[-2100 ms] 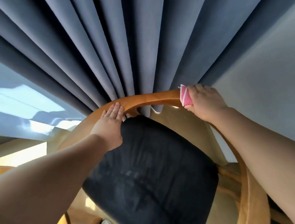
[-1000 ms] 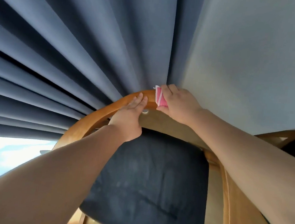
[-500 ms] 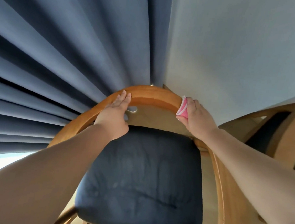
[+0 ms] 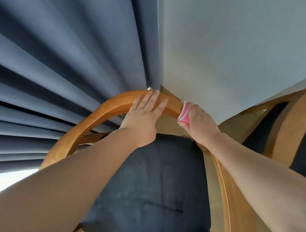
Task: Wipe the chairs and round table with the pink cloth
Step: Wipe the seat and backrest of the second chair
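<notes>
A wooden chair with a curved back rail (image 4: 101, 113) and a dark blue seat cushion (image 4: 154, 185) fills the middle of the head view. My left hand (image 4: 143, 115) rests flat on top of the rail with straight fingers. Just right of it my right hand (image 4: 199, 123) grips the folded pink cloth (image 4: 184, 112) around the rail, fingers over the top and thumb below. The round table is not in view.
Grey-blue curtains (image 4: 71, 54) hang right behind the chair on the left. A pale wall (image 4: 236, 49) stands behind on the right. A second wooden chair (image 4: 286, 126) with a dark cushion sits close at the right edge.
My right hand with the pink cloth slid along the back rail, left then back right. My left hand shifted along the top of the rail and now lies close beside the cloth.
</notes>
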{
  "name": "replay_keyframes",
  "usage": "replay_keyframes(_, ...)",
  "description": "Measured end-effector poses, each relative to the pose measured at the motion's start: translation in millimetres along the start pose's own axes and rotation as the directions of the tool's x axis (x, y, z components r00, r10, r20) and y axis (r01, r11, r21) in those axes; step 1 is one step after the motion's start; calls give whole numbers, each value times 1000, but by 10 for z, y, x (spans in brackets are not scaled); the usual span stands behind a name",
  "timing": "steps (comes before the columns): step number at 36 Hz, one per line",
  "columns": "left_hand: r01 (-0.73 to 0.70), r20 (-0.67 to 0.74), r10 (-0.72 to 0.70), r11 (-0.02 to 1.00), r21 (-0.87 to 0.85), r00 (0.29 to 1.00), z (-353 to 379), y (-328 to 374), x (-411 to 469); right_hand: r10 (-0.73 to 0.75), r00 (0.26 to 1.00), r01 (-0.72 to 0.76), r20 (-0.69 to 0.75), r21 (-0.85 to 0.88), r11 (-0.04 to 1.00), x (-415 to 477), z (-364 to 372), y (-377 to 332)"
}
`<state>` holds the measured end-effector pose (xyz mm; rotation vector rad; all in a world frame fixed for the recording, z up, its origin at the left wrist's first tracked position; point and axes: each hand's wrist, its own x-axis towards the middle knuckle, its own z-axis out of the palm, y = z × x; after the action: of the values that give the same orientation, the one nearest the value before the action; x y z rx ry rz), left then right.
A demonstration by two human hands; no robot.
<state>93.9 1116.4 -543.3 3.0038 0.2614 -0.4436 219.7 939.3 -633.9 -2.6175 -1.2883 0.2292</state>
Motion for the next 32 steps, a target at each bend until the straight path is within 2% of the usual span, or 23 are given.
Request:
replay_keyframes(3, -19, 106, 11, 997, 71, 994, 78, 115, 88, 19, 999, -19, 25, -11, 1000, -56, 0, 20)
replay_keyframes(5, -6, 129, -7, 995, 102, 992, 135, 137, 99, 58, 996, -56, 69, -24, 998, -115, -3, 40)
replay_keyframes(12, 0, 113, -14, 992, 128, 994, 182, 111, 96, 168, 977, -151, 132, -129, 980, -344, -61, 46)
replay_keyframes(19, 12, 134, -31, 990, 141, 991, 165, 110, 95, 272, 942, -246, 196, -149, 958, -542, -156, 30)
replay_keyframes(32, 34, 79, -48, 984, 175, 996, 199, 157, 113, 516, 847, -485, 130, -211, 849, -1331, -176, 28)
